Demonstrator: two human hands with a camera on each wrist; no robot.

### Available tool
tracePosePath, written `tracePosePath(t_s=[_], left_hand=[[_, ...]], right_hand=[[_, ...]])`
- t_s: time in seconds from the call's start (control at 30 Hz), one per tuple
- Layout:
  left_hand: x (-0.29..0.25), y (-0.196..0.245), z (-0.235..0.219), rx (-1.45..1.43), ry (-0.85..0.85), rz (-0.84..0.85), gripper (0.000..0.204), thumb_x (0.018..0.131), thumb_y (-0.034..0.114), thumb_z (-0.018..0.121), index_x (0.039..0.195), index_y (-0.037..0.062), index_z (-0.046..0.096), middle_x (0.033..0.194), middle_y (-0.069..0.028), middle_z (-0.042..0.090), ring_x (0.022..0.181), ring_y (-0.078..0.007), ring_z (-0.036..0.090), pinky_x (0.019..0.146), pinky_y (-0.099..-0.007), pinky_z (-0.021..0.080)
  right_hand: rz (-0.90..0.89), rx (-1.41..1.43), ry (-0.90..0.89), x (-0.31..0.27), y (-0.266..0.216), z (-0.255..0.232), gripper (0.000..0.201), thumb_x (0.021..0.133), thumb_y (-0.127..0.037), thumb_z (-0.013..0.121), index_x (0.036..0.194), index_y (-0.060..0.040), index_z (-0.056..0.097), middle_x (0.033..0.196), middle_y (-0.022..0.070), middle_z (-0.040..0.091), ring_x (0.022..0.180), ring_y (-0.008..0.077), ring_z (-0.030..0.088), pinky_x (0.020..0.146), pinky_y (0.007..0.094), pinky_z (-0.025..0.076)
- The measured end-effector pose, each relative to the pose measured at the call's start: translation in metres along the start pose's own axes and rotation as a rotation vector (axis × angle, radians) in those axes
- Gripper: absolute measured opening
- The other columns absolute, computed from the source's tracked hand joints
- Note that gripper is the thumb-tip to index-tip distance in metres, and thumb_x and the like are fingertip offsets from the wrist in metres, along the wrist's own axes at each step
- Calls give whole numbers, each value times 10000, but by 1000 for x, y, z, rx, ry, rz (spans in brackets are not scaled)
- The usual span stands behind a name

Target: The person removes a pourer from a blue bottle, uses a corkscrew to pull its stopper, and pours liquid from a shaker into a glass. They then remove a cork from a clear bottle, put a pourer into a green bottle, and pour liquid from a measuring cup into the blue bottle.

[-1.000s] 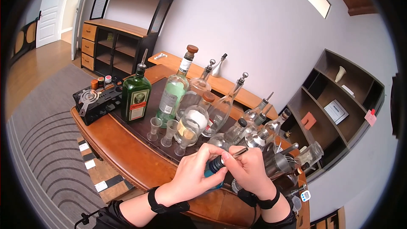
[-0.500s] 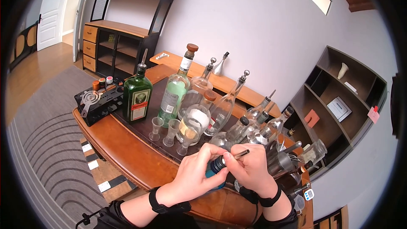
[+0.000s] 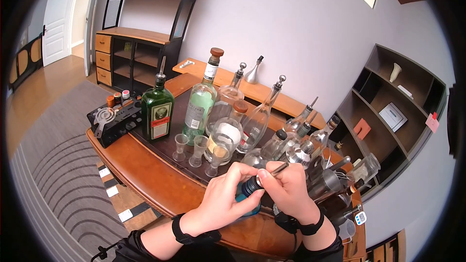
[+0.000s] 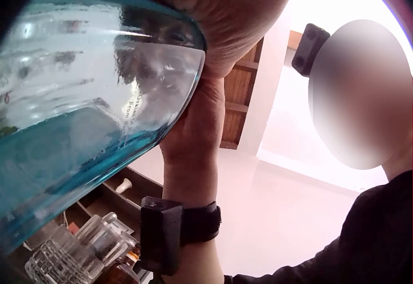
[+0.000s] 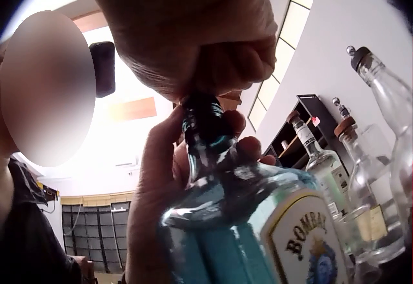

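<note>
gripping the blue bombay bottle (image 5: 229,255) by the neck with the left hand (image 3: 219,193), while the right hand (image 3: 286,190) has fingers curled round a metal spout (image 3: 280,169) at its mouth. bottle's at the near side of the table (image 3: 238,237), can't tell how full. three clear shot glasses (image 3: 198,153) stand beyond, little capped bottles (image 3: 117,99) sit in a black caddy (image 3: 120,131).

In the head view, the left grip (image 3: 225,191) hides much of the blue bottle (image 5: 216,252) and the right grip (image 3: 287,189) part of the spout (image 3: 280,169), while the right wrist view crops the label (image 5: 313,235).
</note>
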State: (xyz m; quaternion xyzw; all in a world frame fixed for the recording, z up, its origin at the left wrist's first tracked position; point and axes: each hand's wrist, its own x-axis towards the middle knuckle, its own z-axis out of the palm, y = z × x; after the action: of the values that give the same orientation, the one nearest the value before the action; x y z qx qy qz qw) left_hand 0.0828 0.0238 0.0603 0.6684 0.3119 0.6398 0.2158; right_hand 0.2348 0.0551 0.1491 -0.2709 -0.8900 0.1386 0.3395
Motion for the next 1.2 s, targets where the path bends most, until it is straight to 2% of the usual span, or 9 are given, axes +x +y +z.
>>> tracePosePath(t_s=[0.13,0.37,0.43,0.47,0.53,0.6,0.8,0.87,1.2], left_hand=[[-1,0,1,-46,-17,-15,399,839,189,715,1119,7,497,1014,-168,670,928,-287,693,784,-349,534],[0,0,2,-53,-14,-60,393,839,168,719,1119,0,498,1034,-179,671,964,-269,689,849,-343,527],[0,-1,2,-42,-14,-60,396,841,165,719,1124,-1,498,1031,-175,669,968,-264,687,855,-344,525],[-1,-1,2,-36,-7,-66,398,843,162,719,1129,-3,497,1028,-171,667,973,-259,684,861,-345,523],[-4,-4,2,-83,-7,-86,399,846,162,720,1133,-4,498,1018,-164,664,972,-255,681,867,-345,520],[-5,-4,3,-127,-6,-111,400,848,161,720,1136,-4,498,1007,-157,660,971,-250,678,873,-344,517],[-9,-6,3,-135,-15,-86,399,864,145,706,1157,-6,480,1004,-143,654,955,-216,670,863,-330,508],[-9,-2,1,-138,-72,-111,368,909,123,634,1182,26,407,1041,-127,612,983,-191,607,910,-342,467],[-9,-9,6,-94,-47,-57,449,913,183,636,1230,56,344,987,-153,617,926,-221,610,860,-362,481]], right_hand=[[-232,-155,45,3,1,-3,264,834,-136,678,642,-35,528,559,103,475,476,282,509,455,351,376],[-115,-3,-8,0,8,-4,232,852,-128,653,669,-33,546,609,104,522,499,295,528,455,356,382],[-57,29,3,-2,7,-6,269,909,-140,602,673,-29,538,590,47,498,478,205,481,472,317,351],[-57,31,11,-2,5,-11,269,909,-140,602,673,-29,538,590,47,498,478,205,481,472,317,351],[166,405,399,0,-2,-32,316,963,-158,540,672,-33,528,600,-22,451,528,85,400,509,266,309],[115,466,475,-1,-7,-49,341,991,-179,492,682,-39,525,642,-55,439,609,32,349,546,226,279],[100,220,311,-10,-6,-36,320,924,-77,576,633,9,477,549,-1,380,505,70,329,465,283,268],[107,241,299,-15,0,-33,326,929,-84,571,630,5,475,554,2,399,513,76,332,472,279,276],[185,422,453,-50,27,-31,312,928,-113,570,644,2,511,549,8,434,530,68,355,487,267,283]])
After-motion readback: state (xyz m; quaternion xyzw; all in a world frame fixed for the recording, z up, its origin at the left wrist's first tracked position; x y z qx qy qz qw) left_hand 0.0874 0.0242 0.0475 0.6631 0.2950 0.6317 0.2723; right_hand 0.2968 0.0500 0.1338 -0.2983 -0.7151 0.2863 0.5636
